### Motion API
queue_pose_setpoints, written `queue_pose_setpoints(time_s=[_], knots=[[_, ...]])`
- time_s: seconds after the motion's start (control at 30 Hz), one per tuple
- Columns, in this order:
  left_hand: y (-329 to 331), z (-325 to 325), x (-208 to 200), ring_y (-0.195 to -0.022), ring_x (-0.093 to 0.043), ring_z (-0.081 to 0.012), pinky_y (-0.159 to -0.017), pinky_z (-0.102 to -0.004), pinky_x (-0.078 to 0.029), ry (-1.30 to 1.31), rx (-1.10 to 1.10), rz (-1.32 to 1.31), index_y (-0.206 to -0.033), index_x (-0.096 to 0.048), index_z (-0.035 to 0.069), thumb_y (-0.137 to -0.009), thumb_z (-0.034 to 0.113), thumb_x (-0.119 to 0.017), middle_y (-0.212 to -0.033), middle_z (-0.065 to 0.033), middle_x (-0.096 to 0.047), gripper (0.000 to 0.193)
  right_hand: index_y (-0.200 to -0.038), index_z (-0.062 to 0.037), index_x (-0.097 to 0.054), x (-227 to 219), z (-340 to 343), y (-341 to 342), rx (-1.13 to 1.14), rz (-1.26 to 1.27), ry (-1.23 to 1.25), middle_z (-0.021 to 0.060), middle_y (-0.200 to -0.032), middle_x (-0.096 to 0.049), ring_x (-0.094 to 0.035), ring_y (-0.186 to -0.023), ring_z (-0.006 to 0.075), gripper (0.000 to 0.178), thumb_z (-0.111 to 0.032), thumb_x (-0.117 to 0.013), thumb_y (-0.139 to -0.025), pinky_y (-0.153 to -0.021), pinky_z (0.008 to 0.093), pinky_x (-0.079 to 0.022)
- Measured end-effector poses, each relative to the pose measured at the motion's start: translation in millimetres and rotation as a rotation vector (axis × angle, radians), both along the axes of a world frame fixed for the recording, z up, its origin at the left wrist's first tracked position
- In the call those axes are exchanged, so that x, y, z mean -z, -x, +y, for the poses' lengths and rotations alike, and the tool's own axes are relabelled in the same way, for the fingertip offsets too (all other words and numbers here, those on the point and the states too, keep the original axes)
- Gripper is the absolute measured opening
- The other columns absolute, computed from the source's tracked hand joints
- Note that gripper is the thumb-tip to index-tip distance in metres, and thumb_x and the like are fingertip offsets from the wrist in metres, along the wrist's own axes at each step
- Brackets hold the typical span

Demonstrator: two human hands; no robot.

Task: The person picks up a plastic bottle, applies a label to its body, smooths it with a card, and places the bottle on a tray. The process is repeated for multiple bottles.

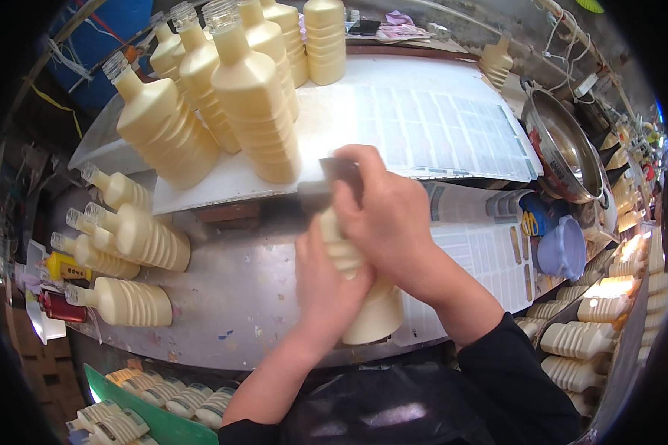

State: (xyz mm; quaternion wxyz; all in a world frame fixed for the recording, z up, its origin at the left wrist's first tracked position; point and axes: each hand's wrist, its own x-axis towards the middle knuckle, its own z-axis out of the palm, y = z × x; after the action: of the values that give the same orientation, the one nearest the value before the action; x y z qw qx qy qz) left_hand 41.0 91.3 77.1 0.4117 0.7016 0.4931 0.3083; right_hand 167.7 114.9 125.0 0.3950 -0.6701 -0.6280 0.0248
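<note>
A cream plastic bottle (pixel 375 317) with a ribbed body is tilted in front of me, its base toward me. My left hand (pixel 325 285) is wrapped round its middle. Over its upper part, my right hand (pixel 390 211) grips a dark flat piece (pixel 340 172), blurred, so its exact kind does not show. Fingers and blur hide the bottle's neck. Just beyond my hands is a white board (pixel 326 122) with a translucent sheet (pixel 453 126) of printed rectangles on it. A second such sheet (pixel 471 256) lies to the right of the bottle.
Several cream bottles (pixel 256 111) stand at the far left, and more (pixel 152 237) lie at the table's left side. A lavender bucket (pixel 562 248), yellow-handled scissors (pixel 529 224) and a large metal pan (pixel 564 141) are at right. Bottles fill racks (pixel 583 337) lower right and a green-sided tray (pixel 156 415) lower left.
</note>
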Motion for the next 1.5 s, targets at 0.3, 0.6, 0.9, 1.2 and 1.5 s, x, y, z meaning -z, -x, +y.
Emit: queue_pose_setpoints(time_s=[0.3,0.6,0.9,1.2,1.5], knots=[[7,9,18,-0.126,-0.052,-0.0414,-0.105,-0.0476,-0.044,0.044,-0.024,-0.134,-0.147,-0.037,-0.002,-0.086,0.033,-0.076,-0.136,-0.0259,-0.049,0.08,-0.12,-0.008,-0.056,3,-3,-22,0.04,0.03,0.054,0.0171,-0.07,-0.068,-0.068,-0.064,0.0384,0.03,-0.018,-0.064,-0.092,-0.062,0.0482,-0.052],[6,38,35,-0.109,-0.057,-0.0201,-0.098,-0.0354,-0.045,0.372,-0.035,-0.442,-0.125,-0.052,0.002,-0.108,0.039,-0.045,-0.117,-0.0135,-0.062,0.041,-0.124,-0.0103,-0.057,37,-5,-49,-0.002,0.286,0.003,0.0196,-0.077,-0.069,-0.068,-0.071,0.0411,0.035,-0.018,-0.066,-0.09,-0.067,0.0483,-0.054],[9,39,43,-0.107,-0.059,-0.0171,-0.097,-0.0341,-0.048,0.25,-0.035,-0.503,-0.136,-0.048,0.001,-0.113,0.033,-0.033,-0.117,-0.0099,-0.062,0.043,-0.126,-0.0112,-0.058,84,-10,-69,0.075,0.434,-0.115,0.018,-0.078,-0.069,-0.069,-0.069,0.0377,0.038,-0.019,-0.067,-0.09,-0.065,0.0458,-0.054],[3,-17,-5,-0.127,-0.049,-0.0413,-0.109,-0.0481,-0.04,-0.229,0.064,0.32,-0.162,-0.018,0.002,-0.087,0.04,-0.071,-0.141,-0.0289,-0.042,0.099,-0.129,-0.0081,-0.057,44,-14,-43,-0.026,0.431,-0.023,0.0185,-0.092,-0.072,-0.072,-0.08,0.0315,0.034,-0.018,-0.06,-0.097,-0.073,0.0375,-0.055],[5,-15,10,-0.134,-0.047,-0.0372,-0.113,-0.0443,-0.037,-0.089,0.031,0.078,-0.162,-0.01,0.0,-0.085,0.031,-0.072,-0.148,-0.0268,-0.041,0.103,-0.13,-0.0099,-0.058,71,-15,-65,0.07,0.331,-0.12,0.0174,-0.079,-0.069,-0.07,-0.071,0.034,0.034,-0.02,-0.061,-0.098,-0.066,0.0421,-0.052]])
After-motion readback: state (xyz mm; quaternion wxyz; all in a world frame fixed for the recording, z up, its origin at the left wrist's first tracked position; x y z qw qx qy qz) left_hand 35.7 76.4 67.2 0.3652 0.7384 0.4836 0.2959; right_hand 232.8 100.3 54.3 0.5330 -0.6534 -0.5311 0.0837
